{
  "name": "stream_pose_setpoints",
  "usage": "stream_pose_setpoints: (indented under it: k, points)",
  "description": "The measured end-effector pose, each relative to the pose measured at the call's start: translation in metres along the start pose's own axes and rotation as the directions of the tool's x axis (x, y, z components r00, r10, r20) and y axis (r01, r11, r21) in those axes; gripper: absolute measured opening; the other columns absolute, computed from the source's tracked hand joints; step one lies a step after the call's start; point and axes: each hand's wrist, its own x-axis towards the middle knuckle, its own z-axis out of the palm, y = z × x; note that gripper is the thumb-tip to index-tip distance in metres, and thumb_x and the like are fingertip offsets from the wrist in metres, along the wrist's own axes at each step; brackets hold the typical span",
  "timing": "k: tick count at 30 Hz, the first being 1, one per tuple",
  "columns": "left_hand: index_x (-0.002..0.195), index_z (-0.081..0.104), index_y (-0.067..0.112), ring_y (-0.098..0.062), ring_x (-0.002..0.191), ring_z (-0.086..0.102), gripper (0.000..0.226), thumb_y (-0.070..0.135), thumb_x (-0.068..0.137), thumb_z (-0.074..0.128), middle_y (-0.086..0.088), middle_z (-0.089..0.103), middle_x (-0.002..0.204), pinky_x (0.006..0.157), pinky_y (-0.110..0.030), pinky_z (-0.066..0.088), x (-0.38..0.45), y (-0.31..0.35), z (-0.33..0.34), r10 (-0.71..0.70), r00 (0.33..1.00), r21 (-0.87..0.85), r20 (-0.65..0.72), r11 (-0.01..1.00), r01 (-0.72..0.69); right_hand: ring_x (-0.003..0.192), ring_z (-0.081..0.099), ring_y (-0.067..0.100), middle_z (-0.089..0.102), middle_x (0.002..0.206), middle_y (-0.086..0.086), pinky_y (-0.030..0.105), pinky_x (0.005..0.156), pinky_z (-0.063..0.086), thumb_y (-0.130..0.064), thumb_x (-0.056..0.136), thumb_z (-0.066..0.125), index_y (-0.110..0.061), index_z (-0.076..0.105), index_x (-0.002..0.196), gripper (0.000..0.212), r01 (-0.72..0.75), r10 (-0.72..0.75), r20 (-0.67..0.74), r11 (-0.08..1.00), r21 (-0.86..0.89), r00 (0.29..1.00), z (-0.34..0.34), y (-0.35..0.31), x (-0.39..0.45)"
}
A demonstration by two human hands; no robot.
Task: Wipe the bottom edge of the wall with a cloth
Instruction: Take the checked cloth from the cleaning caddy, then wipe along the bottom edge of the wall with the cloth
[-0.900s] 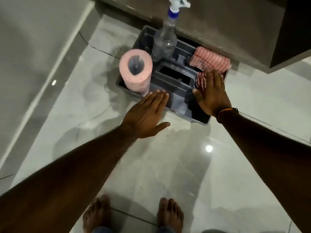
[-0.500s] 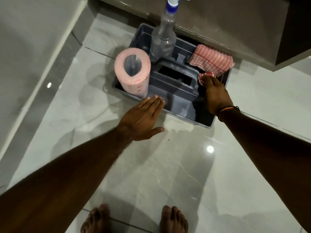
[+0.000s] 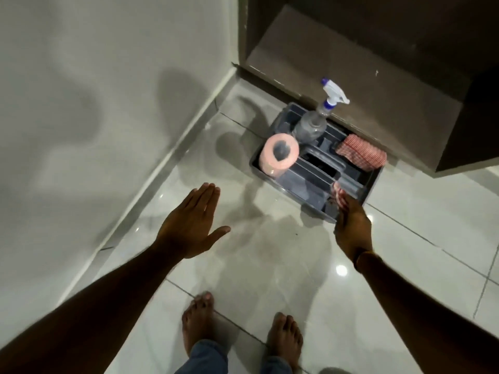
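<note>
Nearest the camera, two bare feet [image 3: 237,327] stand on the glossy pale tiled floor [image 3: 283,265], short of the dark grey plastic cleaning caddy [image 3: 374,184] that serves as landmark here. Left of the caddy and nearer, the left hand [image 3: 189,228] hovers flat with fingers together and thumb spread, holding nothing. At the caddy's near right corner the right hand [image 3: 352,228] pinches a red-and-white checked cloth [image 3: 339,194], which looks only partly lifted out of the compartment; the blur hides how firmly the fingers close on it. Inside the caddy, a pink paper roll [image 3: 280,153] stands at the left end, a clear spray bottle with a white and blue trigger [image 3: 313,125] rises at the far side, and a second checked cloth [image 3: 360,155] lies folded in the far right compartment. Left of the caddy, the grey skirting strip at the foot of the pale wall [image 3: 172,157] runs away untouched. By my judgement the task is barely begun: the cloth is being fetched, and all the wiping is left.
</note>
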Motion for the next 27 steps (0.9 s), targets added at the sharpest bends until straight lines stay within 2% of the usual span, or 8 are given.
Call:
stream_pose_setpoints:
  k: [3,5,8,10,13,16,21,27]
  points:
    - [0.161,0.029,-0.006,-0.036,0.158,0.031,0.097,0.072,0.103,0.025,-0.025,0.038,0.165,0.128,-0.046,0.026,-0.052,-0.018,0.008,-0.16,0.987,-0.093,-0.02,0.983,0.157,0.13,0.06,0.036,0.065,0.139,0.02,0.031,0.11,0.042,0.0,0.1,0.049,-0.002,0.056,0.142,0.043,0.072,-0.066,0.14,0.997,-0.041,0.988,0.032,-0.032,-0.033]
    - [0.161,0.028,-0.005,-0.035,0.158,0.03,0.099,0.074,0.101,0.025,-0.025,0.037,0.166,0.128,-0.044,0.023,-0.079,-0.029,0.022,-0.238,0.971,-0.129,0.003,0.963,0.237,0.133,0.059,0.03,0.064,0.141,0.018,0.018,0.112,0.036,-0.001,0.1,0.049,-0.001,0.056,0.142,0.043,0.128,-0.12,0.209,0.991,-0.024,0.97,0.059,-0.054,-0.048]
    - [0.164,0.018,-0.002,-0.03,0.162,0.015,0.103,0.077,0.098,0.018,-0.021,0.026,0.171,0.129,-0.039,0.012,-0.114,-0.044,0.055,-0.341,0.939,-0.173,0.04,0.923,0.343,0.132,0.046,-0.015,0.058,0.147,0.004,-0.004,0.111,0.024,0.012,0.099,0.044,-0.003,0.051,0.148,0.052,0.206,-0.22,0.293,0.975,0.078,0.931,0.107,-0.096,-0.058]
    - [0.165,0.011,0.0,-0.024,0.162,0.002,0.104,0.078,0.097,0.015,-0.018,0.016,0.174,0.129,-0.036,0.003,-0.13,-0.05,0.082,-0.41,0.91,-0.229,0.062,0.881,0.413,0.133,0.037,-0.028,0.052,0.15,0.0,0.0,0.117,0.024,0.02,0.095,0.038,0.001,0.047,0.15,0.059,0.281,-0.306,0.327,0.952,0.124,0.894,0.144,-0.112,-0.052]
    - [0.166,0.003,0.002,-0.021,0.161,-0.006,0.105,0.079,0.096,0.013,-0.015,0.007,0.176,0.128,-0.034,-0.002,-0.146,-0.061,0.134,-0.503,0.859,-0.294,0.097,0.81,0.507,0.149,0.041,0.007,0.048,0.159,0.009,0.025,0.129,0.025,0.018,0.09,0.038,0.0,0.039,0.155,0.068,0.447,-0.439,0.355,0.892,0.065,0.825,0.217,-0.127,-0.025]
    - [0.166,0.006,0.001,-0.026,0.162,-0.001,0.104,0.079,0.098,0.014,-0.018,0.008,0.175,0.13,-0.037,0.002,-0.151,-0.068,0.189,-0.546,0.83,-0.309,0.114,0.774,0.552,0.151,0.037,0.019,0.039,0.161,0.012,0.021,0.129,0.022,0.022,0.089,0.039,0.001,0.038,0.156,0.07,0.579,-0.525,0.419,0.815,0.0,0.74,0.285,-0.136,0.006]
    - [0.167,-0.002,0.005,-0.027,0.164,-0.005,0.104,0.077,0.098,0.027,-0.013,-0.007,0.176,0.132,-0.04,0.004,-0.14,-0.075,0.265,-0.582,0.801,-0.374,0.142,0.718,0.588,0.14,0.036,0.067,0.041,0.152,0.042,0.066,0.119,0.031,0.013,0.087,0.037,0.013,0.048,0.145,0.059,0.884,-0.715,0.562,0.464,-0.063,0.416,0.387,-0.093,0.031]
    - [0.165,0.016,-0.003,-0.035,0.163,0.008,0.107,0.075,0.096,0.038,-0.021,0.009,0.175,0.132,-0.047,0.01,-0.124,-0.086,0.302,-0.637,0.771,-0.348,0.022,0.718,0.603,0.16,0.013,0.044,0.02,0.172,0.018,0.051,0.131,0.023,-0.016,0.105,0.04,-0.012,0.026,0.163,0.06,0.89,-0.713,0.534,0.395,-0.229,0.454,0.413,-0.072,0.03]
